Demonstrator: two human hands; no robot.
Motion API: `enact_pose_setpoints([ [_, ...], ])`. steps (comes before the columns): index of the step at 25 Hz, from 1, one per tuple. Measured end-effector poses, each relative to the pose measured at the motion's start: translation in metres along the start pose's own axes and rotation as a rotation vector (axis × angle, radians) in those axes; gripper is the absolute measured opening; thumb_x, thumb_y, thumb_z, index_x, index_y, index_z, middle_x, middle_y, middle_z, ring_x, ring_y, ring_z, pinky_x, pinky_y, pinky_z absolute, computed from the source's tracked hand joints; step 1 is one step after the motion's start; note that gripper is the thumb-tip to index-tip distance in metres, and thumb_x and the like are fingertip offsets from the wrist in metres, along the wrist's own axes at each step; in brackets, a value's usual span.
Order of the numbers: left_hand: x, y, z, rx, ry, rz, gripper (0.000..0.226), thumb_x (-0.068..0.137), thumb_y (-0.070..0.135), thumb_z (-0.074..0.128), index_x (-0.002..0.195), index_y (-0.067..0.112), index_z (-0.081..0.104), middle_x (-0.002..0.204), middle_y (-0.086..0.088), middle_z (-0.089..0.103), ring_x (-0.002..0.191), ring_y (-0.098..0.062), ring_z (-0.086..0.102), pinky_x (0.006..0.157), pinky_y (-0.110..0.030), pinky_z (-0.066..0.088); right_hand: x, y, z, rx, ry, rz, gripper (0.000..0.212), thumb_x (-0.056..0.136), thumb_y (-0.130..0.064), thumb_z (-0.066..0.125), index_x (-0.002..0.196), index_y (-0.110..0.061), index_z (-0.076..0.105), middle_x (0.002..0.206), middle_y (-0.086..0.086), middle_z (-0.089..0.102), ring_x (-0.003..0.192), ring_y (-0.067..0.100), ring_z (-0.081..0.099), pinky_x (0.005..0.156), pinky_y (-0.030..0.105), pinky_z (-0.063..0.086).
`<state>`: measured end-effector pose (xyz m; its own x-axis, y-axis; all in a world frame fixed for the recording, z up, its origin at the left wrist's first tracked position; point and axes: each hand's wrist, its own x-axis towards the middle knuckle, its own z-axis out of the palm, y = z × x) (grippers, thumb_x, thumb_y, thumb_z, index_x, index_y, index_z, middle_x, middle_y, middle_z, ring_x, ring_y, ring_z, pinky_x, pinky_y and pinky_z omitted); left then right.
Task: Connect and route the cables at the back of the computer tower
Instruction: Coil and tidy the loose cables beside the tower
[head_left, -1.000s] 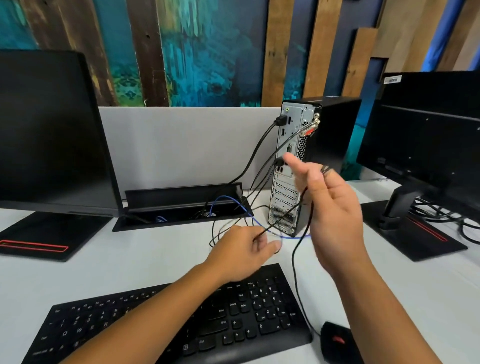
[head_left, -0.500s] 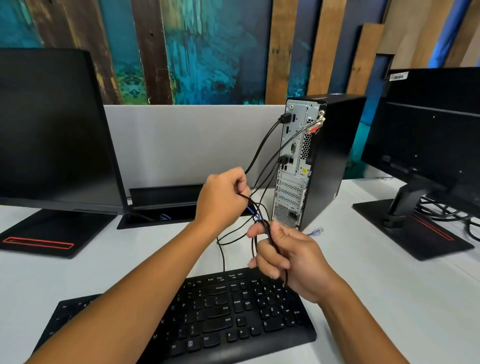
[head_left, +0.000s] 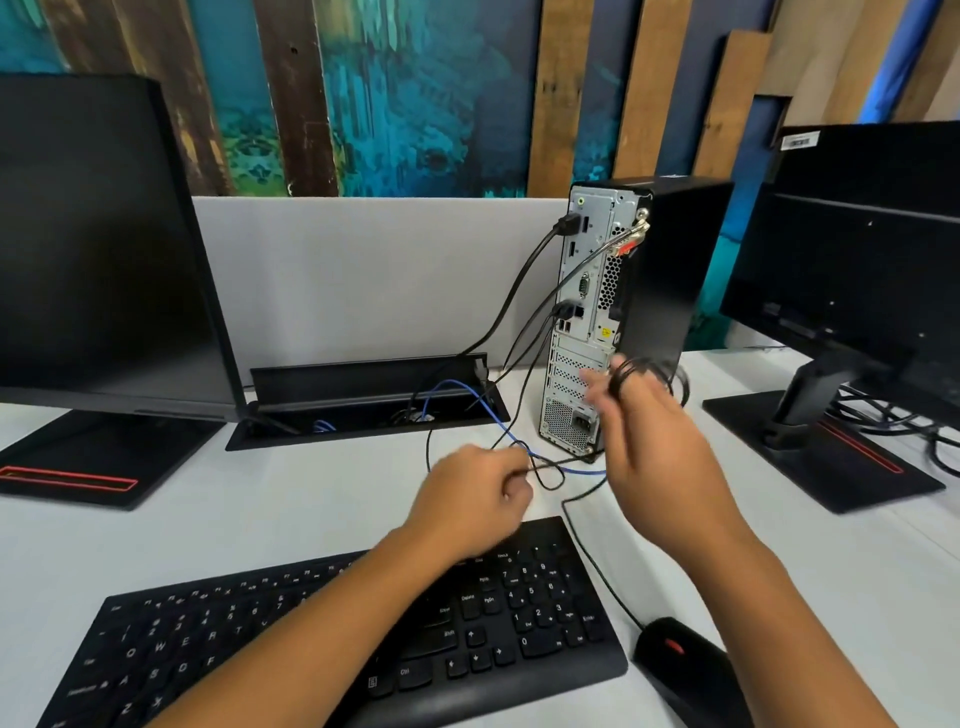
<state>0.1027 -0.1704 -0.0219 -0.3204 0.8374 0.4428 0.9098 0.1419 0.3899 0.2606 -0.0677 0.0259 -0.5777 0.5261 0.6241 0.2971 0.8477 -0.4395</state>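
Cables run across the white desk (head_left: 311, 519) before us, past our black keyboard (head_left: 493, 623) and the mouse (head_left: 685, 670), whose thin lead climbs toward our right hand (head_left: 660, 447). That hand, blurred, grasps a coiled black cable (head_left: 631, 371) looped round its fingers. Our left hand (head_left: 470, 499) pinches a thin black cable loop (head_left: 548, 475) just above the keyboard, beside a blue cable (head_left: 488, 410). Beyond stands the computer tower (head_left: 623, 312), rear panel facing us, black leads plugged in, dropping into the desk's cable tray (head_left: 363, 384).

Left hand (head_left: 470, 496) dropped to frame centre pinching thin black cable (head_left: 545, 475); right hand (head_left: 654, 441) raised, looped cable coil (head_left: 631, 374) round fingers.
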Motion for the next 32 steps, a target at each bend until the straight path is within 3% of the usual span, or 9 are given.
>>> enact_pose_setpoints([
  [2, 0.013, -0.001, -0.019, 0.037, 0.251, 0.05, 0.016, 0.073, 0.009, 0.06, 0.064, 0.019, 0.052, 0.053, 0.007, 0.047, 0.051, -0.021, 0.047, 0.048, -0.032, 0.048, -0.011, 0.014, 0.014, -0.164, -0.218, 0.036, 0.027, 0.104, -0.036, 0.032, 0.102, -0.022, 0.055, 0.102, 0.0, 0.068, 0.116, 0.019, 0.052, 0.091, 0.035, 0.044],
  [7, 0.048, -0.003, -0.048, 0.082, 0.525, 0.071, 0.031, 0.072, 0.0, 0.064, 0.063, 0.02, 0.041, 0.054, 0.006, 0.036, 0.05, -0.026, 0.039, 0.042, -0.033, 0.039, -0.03, -0.027, 0.018, 1.102, -0.646, 0.293, 0.032, 0.101, -0.029, 0.039, 0.092, -0.005, 0.058, 0.053, 0.004, 0.053, 0.06, 0.024, 0.061, 0.082, 0.034, 0.046],
  [10, 0.04, 0.008, -0.035, -0.076, 0.359, 0.021, 0.028, 0.082, 0.012, 0.055, 0.061, 0.026, 0.044, 0.051, 0.007, 0.045, 0.05, -0.018, 0.044, 0.049, -0.033, 0.044, -0.02, -0.052, 0.005, 1.437, -0.794, 0.165, 0.022, 0.102, -0.018, 0.038, 0.093, -0.005, 0.053, 0.062, 0.002, 0.049, 0.064, 0.022, 0.057, 0.09, 0.038, 0.047],
  [13, 0.016, 0.03, -0.008, -0.228, 0.282, 0.019, 0.033, 0.097, 0.017, 0.044, 0.069, 0.019, 0.061, 0.051, 0.016, 0.054, 0.049, 0.007, 0.052, 0.054, -0.013, 0.046, -0.011, -0.064, -0.001, 1.686, -0.551, 0.192, 0.02, 0.101, -0.014, 0.037, 0.094, -0.002, 0.052, 0.081, 0.015, 0.068, 0.09, 0.032, 0.069, 0.087, 0.035, 0.053],
  [15, 0.007, 0.026, 0.011, -0.197, 0.186, 0.091, 0.029, 0.083, 0.034, 0.056, 0.065, 0.012, 0.055, 0.054, 0.011, 0.051, 0.049, 0.001, 0.047, 0.056, -0.022, 0.044, -0.005, -0.062, 0.0, 1.685, -0.217, 0.243, 0.022, 0.1, -0.014, 0.041, 0.094, -0.004, 0.06, 0.107, 0.022, 0.073, 0.114, 0.034, 0.067, 0.097, 0.035, 0.053],
  [20, 0.0, -0.011, 0.018, -0.043, -0.108, -0.062, 0.037, 0.088, 0.035, 0.061, 0.061, 0.018, 0.041, 0.054, 0.004, 0.048, 0.054, -0.014, 0.044, 0.053, -0.027, 0.039, 0.005, -0.022, 0.003, 0.555, 0.264, 0.118, 0.02, 0.106, -0.019, 0.041, 0.114, -0.015, 0.06, 0.144, -0.007, 0.054, 0.139, 0.006, 0.043, 0.108, 0.016, 0.035],
  [24, 0.013, -0.02, -0.012, -0.088, 0.245, -0.153, 0.038, 0.081, 0.018, 0.059, 0.055, 0.022, 0.031, 0.052, 0.005, 0.048, 0.054, -0.02, 0.05, 0.05, -0.028, 0.039, -0.002, 0.013, 0.017, -0.078, -0.283, 0.131, 0.018, 0.104, -0.03, 0.042, 0.1, -0.02, 0.056, 0.109, 0.0, 0.064, 0.107, 0.023, 0.059, 0.088, 0.038, 0.048],
  [28, 0.043, -0.024, -0.041, -0.217, 0.608, -0.156, 0.043, 0.092, 0.021, 0.061, 0.059, 0.011, 0.036, 0.046, -0.002, 0.034, 0.046, -0.023, 0.035, 0.044, -0.035, 0.034, -0.025, -0.003, 0.035, 0.543, -0.737, 0.314, 0.027, 0.104, -0.028, 0.041, 0.106, -0.011, 0.062, 0.076, -0.002, 0.073, 0.092, 0.026, 0.068, 0.098, 0.047, 0.046],
  [32, 0.053, -0.013, -0.027, -0.25, 0.592, -0.115, 0.047, 0.095, 0.035, 0.062, 0.062, 0.01, 0.04, 0.048, -0.006, 0.042, 0.049, -0.028, 0.043, 0.046, -0.036, 0.038, -0.029, -0.047, 0.021, 1.21, -0.943, 0.2, 0.024, 0.101, -0.023, 0.042, 0.097, -0.008, 0.06, 0.055, -0.001, 0.046, 0.062, 0.02, 0.059, 0.09, 0.044, 0.037],
])
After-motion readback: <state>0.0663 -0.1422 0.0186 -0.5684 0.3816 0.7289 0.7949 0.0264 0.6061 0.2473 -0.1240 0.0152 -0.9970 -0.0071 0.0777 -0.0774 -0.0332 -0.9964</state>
